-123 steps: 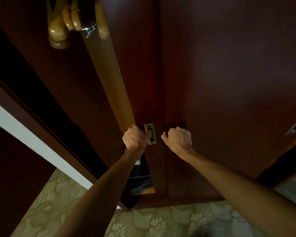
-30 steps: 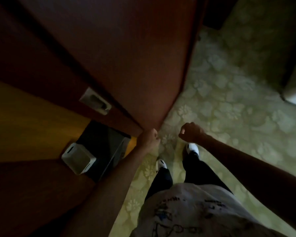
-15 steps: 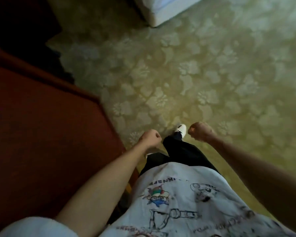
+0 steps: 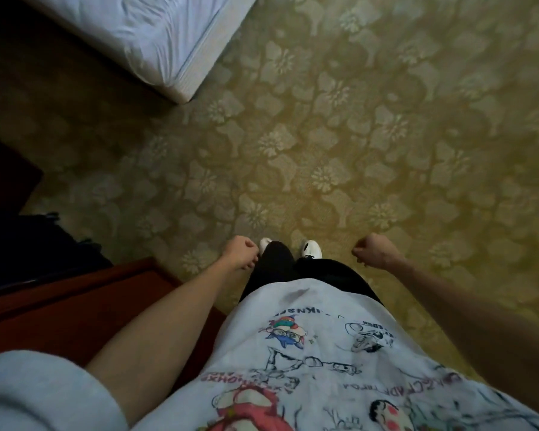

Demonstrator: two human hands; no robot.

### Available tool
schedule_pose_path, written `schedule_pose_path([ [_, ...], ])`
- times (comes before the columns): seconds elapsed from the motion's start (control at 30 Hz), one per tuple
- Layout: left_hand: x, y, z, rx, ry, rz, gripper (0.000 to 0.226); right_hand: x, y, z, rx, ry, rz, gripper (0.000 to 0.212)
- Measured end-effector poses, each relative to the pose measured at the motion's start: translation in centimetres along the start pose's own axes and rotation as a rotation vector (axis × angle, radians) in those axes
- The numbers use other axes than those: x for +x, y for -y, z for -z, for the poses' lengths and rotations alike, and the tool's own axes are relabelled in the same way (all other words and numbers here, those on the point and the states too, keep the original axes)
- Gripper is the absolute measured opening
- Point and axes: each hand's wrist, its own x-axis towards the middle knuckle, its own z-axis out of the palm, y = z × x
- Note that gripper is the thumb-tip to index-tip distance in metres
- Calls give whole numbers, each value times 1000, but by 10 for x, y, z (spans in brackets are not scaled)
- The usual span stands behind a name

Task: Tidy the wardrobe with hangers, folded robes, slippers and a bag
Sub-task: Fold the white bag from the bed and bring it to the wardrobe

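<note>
Both fists empty, wardrobe edge off to our left

In the head view we look straight down: our left hand (image 4: pixel 241 252) and right hand (image 4: pixel 374 251) are both curled into fists and hold nothing, hanging over the patterned carpet (image 4: pixel 355 144) on either side of our white shoes (image 4: pixel 311 248). The only part of the task we can see is the dark red wardrobe panel (image 4: pixel 53 306), low at our left side, its top edge running from the left border toward our left forearm (hangers, robes, slippers and bag are all out of sight). So we judge the left hand is the nearer one, and any reach calls for turning left. A white bed corner (image 4: pixel 156 42) lies ahead to the left.
</note>
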Motion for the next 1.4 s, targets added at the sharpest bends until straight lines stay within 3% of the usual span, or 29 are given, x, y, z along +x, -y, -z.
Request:
schedule_pose_path([
  [0.27, 53, -30, 68, -16, -27, 86, 18, 78, 162, 119, -11, -63, 284, 23],
  [0.47, 108, -99, 160, -101, -44, 103, 20, 149, 249, 238, -148, -84, 289, 26],
  [0.8, 201, -359, 319, -143, -21, -131, 18, 216, 276, 428, -196, -218, 102, 19],
  [1.0, 266, -509, 378, -72, 44, -228, 15, 283, 272, 531, -188, -184, -4, 19],
  [1.2, 332, -606, 461, 23, 15, -166, 17, 374, 311, 665, -152, -208, -4, 23],
  [1.4, 367, -658, 549, -57, -117, -47, 18, 442, 424, 798, -232, -195, 166, 24],
])
